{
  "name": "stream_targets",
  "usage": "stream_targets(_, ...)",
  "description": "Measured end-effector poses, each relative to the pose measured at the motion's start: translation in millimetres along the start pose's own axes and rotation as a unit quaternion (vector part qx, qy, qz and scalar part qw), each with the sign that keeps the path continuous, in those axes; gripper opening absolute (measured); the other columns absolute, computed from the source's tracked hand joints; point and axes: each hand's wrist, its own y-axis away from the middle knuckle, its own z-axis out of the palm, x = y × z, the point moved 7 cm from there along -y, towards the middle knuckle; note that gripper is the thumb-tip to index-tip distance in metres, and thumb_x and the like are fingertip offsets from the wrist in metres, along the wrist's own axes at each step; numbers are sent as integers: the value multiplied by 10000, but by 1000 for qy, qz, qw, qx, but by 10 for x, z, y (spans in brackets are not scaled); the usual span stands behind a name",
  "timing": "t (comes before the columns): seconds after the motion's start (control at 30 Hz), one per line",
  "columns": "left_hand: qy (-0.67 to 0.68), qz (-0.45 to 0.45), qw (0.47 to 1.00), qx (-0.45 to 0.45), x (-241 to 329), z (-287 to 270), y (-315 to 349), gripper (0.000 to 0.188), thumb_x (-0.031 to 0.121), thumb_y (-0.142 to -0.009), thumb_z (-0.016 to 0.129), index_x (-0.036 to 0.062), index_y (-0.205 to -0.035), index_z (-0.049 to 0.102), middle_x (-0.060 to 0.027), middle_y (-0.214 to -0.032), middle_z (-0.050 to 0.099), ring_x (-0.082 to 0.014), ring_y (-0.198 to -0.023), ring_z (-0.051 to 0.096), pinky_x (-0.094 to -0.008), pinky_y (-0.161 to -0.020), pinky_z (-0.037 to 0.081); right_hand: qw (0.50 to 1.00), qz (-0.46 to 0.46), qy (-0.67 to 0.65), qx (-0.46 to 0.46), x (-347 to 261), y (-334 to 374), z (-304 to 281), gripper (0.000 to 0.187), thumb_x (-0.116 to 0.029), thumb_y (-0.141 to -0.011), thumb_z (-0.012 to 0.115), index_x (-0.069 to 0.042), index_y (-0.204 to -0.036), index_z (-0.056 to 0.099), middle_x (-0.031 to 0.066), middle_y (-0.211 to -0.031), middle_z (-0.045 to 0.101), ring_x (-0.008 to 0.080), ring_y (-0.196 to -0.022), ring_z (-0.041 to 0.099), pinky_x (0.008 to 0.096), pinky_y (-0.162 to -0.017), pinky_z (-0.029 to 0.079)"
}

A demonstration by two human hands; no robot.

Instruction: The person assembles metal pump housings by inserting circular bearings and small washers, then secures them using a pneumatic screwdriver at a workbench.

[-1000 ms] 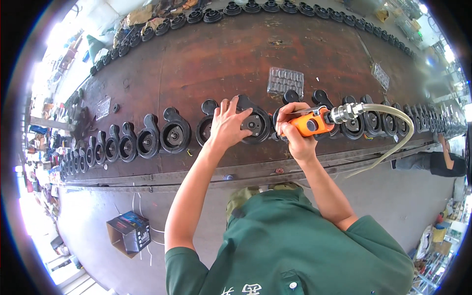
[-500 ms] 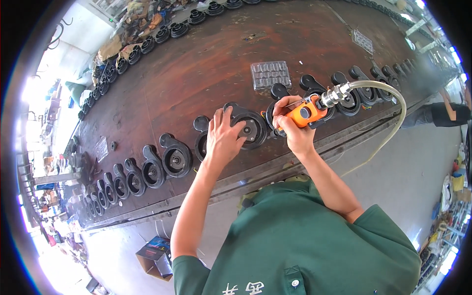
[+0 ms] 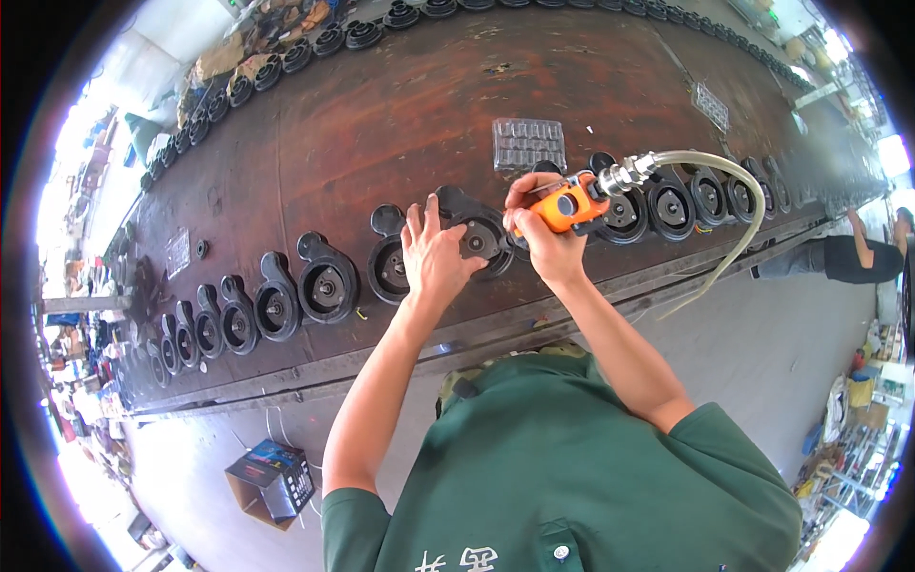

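Observation:
My left hand (image 3: 434, 253) rests with spread fingers on the left side of a black blower-like housing (image 3: 488, 236), a round shell with a short side arm and a metal-centred disc inside. My right hand (image 3: 548, 234) is wrapped round an orange air tool (image 3: 564, 207). A metal coupling (image 3: 624, 177) joins it to a clear hose (image 3: 753, 191) that curves down to the right. The tool's working end sits by the housing's right edge, mostly hidden by my fingers. Just left of my left hand lies another such housing (image 3: 389, 269).
More black housings (image 3: 328, 289) line the table's near edge on both sides, and others (image 3: 363, 35) the far edge. A clear plastic tray (image 3: 528, 145) lies beyond my hands. An open carton (image 3: 272, 481) stands on the floor at left. Another person (image 3: 843, 255) is at far right.
My right hand has brought the air tool leftward, from the neighbouring housing to the edge of the one under my left hand. My left hand stays on that housing.

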Motion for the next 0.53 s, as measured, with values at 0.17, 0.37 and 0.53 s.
stream_targets(0.17, -29, -75, 996, -29, -40, -15, -15, 619, 381, -613, 929, 227, -1194, 780, -174, -1517, 476, -425, -1439, 352, -583, -1178, 259, 999, 5, 15, -45, 341, -113, 1, 246, 111, -815, 622, 16, -1041, 635, 70, -917, 670, 105, -817, 651, 237, -685, 534)
stream_targets(0.37, -34, -98, 993, -57, -43, 60, -30, 577, 360, -629, 924, 229, -1174, 787, -112, -1404, 589, -398, -1420, 391, -615, -1162, 253, 997, 14, 41, -71, 500, -115, -8, 237, 102, -799, 625, 14, -1018, 653, 48, -894, 663, 95, -808, 637, 237, -720, 515)
stream_targets(0.53, -37, -112, 982, -146, -28, 85, -97, 539, 369, -680, 903, 206, -1180, 782, -111, -1341, 636, -386, -1419, 401, -629, -1180, 209, 996, 20, 38, -79, 580, -161, -22, 237, 89, -802, 627, 11, -1023, 657, 48, -891, 664, 100, -820, 646, 243, -742, 524)
